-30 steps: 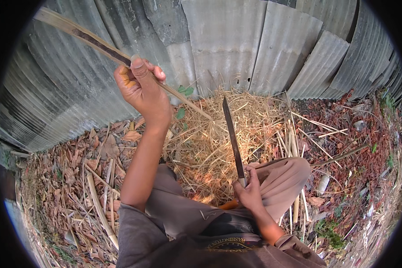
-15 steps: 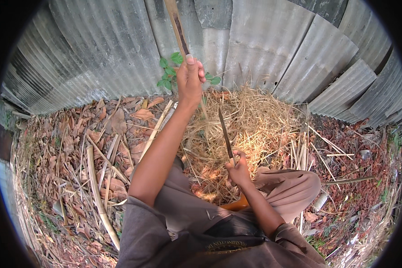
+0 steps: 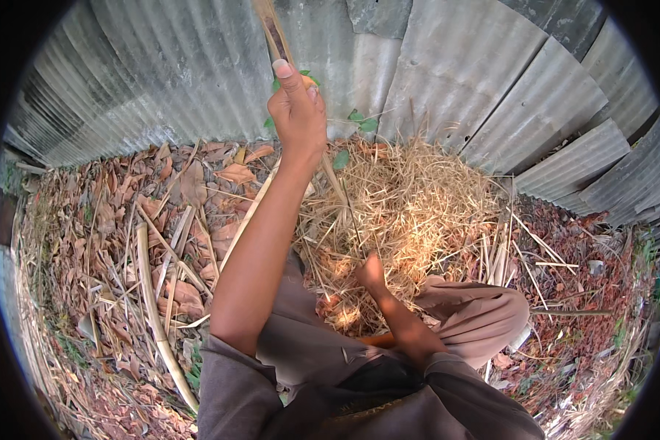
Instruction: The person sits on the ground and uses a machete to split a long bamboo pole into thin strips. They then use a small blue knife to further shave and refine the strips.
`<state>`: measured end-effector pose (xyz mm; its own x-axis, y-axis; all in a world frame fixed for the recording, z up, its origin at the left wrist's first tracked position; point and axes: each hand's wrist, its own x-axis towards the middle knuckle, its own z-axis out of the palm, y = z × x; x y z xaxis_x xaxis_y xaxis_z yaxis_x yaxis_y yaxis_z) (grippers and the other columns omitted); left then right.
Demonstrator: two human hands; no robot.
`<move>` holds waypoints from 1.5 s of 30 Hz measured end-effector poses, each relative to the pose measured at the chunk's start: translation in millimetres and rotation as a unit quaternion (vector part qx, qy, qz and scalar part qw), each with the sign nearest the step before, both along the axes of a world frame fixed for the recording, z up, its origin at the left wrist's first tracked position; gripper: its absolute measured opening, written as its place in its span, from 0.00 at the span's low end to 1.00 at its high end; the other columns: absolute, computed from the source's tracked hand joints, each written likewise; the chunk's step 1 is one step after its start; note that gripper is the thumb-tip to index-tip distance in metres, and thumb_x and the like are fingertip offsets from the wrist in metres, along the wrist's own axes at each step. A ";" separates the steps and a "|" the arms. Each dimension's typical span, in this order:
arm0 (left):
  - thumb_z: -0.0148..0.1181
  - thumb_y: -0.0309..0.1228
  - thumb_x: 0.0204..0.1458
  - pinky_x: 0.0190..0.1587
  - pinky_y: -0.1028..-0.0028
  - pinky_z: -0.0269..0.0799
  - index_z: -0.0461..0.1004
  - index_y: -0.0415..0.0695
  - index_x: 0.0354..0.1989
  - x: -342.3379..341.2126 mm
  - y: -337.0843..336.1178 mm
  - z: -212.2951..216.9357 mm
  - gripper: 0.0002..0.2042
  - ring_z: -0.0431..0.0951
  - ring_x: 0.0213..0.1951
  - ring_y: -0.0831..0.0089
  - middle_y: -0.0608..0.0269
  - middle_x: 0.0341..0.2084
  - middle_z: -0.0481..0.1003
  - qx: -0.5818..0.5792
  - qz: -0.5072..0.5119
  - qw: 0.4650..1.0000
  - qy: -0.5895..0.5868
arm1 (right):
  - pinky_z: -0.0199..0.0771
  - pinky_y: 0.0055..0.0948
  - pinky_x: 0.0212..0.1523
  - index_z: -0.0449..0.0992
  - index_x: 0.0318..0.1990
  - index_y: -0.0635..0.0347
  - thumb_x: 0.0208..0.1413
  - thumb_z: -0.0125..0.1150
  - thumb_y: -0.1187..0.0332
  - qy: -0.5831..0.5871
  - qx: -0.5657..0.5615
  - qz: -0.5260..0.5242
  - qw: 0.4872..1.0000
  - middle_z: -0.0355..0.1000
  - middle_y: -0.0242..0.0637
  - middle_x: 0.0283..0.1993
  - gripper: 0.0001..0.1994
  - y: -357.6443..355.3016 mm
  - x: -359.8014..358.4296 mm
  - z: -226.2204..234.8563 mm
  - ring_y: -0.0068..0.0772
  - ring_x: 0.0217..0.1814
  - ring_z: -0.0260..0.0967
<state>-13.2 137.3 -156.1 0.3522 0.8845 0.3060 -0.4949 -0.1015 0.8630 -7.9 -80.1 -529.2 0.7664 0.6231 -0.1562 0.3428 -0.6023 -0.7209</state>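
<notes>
My left hand (image 3: 298,117), arm stretched forward, is closed around a long split bamboo strip (image 3: 270,28), with the thumb lying along it. The strip slants from the top of the view down behind my wrist, and its lower end is over the pile of pale shavings (image 3: 425,194). My right hand (image 3: 372,274) is closed on a long dark knife, low over the shavings in front of my folded legs. Its blade (image 3: 355,223) shows almost edge-on, pointing up at the strip's lower end; whether they touch I cannot tell. The knife's handle is hidden in my fist.
A corrugated metal fence (image 3: 191,73) runs across the far side. Dry leaves (image 3: 114,220) cover the ground at left, with a bamboo pole (image 3: 151,293) among them. Thin bamboo sticks (image 3: 500,249) lie right of the pile. A small green plant (image 3: 363,121) grows by the fence.
My right hand has moved slightly left and nearer the strip, and the knife blade has turned edge-on. My left hand has shifted a little left with the strip, whose lower end now shows more.
</notes>
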 end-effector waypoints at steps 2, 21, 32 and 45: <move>0.37 0.62 0.57 0.17 0.81 0.49 0.57 0.46 0.15 1.0 -1.2 -0.9 0.31 0.54 0.15 0.84 0.74 0.11 0.55 0.049 0.014 0.998 -0.042 | 0.68 0.32 0.22 0.59 0.54 0.67 0.54 0.52 0.73 0.013 0.017 0.031 0.999 0.67 0.42 0.25 0.20 -0.2 3.9 17.3 0.30 0.19 0.66; 0.35 0.69 0.51 0.17 0.76 0.51 0.54 0.47 0.17 -10.7 40.0 -8.5 0.33 0.55 0.13 0.79 0.70 0.10 0.54 0.071 0.104 0.992 0.014 | 0.64 0.27 0.16 0.54 0.56 0.67 0.53 0.51 0.77 0.398 0.022 -0.060 0.915 0.65 0.35 0.21 0.23 -0.7 0.5 125.5 0.24 0.17 0.63; 0.35 0.67 0.53 0.17 0.77 0.50 0.56 0.46 0.16 -2.7 37.4 -12.7 0.33 0.54 0.14 0.81 0.72 0.10 0.54 0.072 0.145 0.987 0.021 | 0.66 0.35 0.26 0.59 0.52 0.66 0.48 0.58 0.73 -0.012 0.155 -0.025 0.987 0.66 0.39 0.24 0.23 31.4 -16.6 58.2 0.36 0.21 0.64; 0.33 0.65 0.56 0.21 0.78 0.49 0.59 0.46 0.22 -10.6 26.7 -31.6 0.31 0.52 0.16 0.79 0.70 0.14 0.54 -0.021 -0.089 0.994 0.054 | 0.54 0.26 0.10 0.56 0.47 0.66 0.53 0.49 0.81 0.404 0.035 -0.124 0.906 0.62 0.35 0.19 0.15 -75.6 -11.1 91.6 0.25 0.11 0.55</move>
<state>-23.8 164.1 -187.7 0.5325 0.8165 0.2230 -0.4069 0.0159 0.9134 -18.9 -155.7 -437.6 0.5367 0.4779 -0.6954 -0.4531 -0.5320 -0.7153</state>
